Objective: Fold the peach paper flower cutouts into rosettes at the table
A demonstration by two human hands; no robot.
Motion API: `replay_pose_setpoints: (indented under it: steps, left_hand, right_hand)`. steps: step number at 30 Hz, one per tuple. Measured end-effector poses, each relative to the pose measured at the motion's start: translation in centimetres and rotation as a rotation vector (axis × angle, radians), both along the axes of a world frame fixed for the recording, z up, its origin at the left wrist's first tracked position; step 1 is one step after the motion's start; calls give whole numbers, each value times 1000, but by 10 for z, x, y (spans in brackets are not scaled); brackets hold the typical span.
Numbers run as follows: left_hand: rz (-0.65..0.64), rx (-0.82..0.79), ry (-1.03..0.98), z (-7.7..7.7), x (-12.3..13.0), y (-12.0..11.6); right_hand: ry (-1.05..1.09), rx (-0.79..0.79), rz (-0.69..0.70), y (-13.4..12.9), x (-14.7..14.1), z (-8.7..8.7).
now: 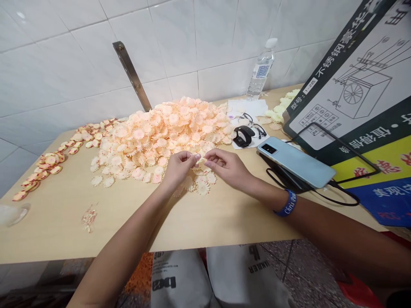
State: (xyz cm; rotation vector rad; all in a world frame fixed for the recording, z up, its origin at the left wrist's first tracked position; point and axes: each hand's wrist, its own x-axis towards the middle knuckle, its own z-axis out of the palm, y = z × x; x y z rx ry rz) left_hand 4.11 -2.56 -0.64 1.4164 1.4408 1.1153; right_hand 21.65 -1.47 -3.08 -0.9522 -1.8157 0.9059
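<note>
My left hand (180, 167) is closed in a pinch at the front edge of a large heap of artificial flower petals (170, 128). Close to it on the right, my right hand (227, 167) pinches too, thumb against fingers. Between the two sets of fingertips shows a small pale flower petal piece (202, 158), mostly covered by the fingers. The heap's pieces are thin, round and frilled, pale peach with reddish tips. Just below my hands lie several loose flower pieces (203, 187) on the table.
Stacked red-edged flower pieces (48, 162) line the table's (122, 226) left side, near small scraps (89, 219). Rightward are a black watch (243, 136), glasses (257, 129), a light-blue phone (298, 162) with cable, a water bottle (261, 72) and a large printed box (356, 94).
</note>
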Motion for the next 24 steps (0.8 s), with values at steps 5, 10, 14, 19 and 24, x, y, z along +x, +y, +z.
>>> replay_pose_setpoints:
  steps: [5, 10, 14, 19, 24]
  left_hand:
    - [-60, 21, 42, -3, 6, -4]
    - [-160, -1, -8, -6, 7, -3]
    - [-189, 11, -42, -2, 7, -4]
    - [-153, 18, -53, 0, 9, -6]
    - [-204, 22, -69, 0, 9, -7]
  right_hand:
    - [65, -47, 19, -1, -1, -2]
    - [134, -115, 76, 4, 0, -3]
    - [190, -180, 70, 8, 3, -4]
    - [218, -308, 145, 10, 3, -4]
    - [208, -411, 258, 11, 3, -5]
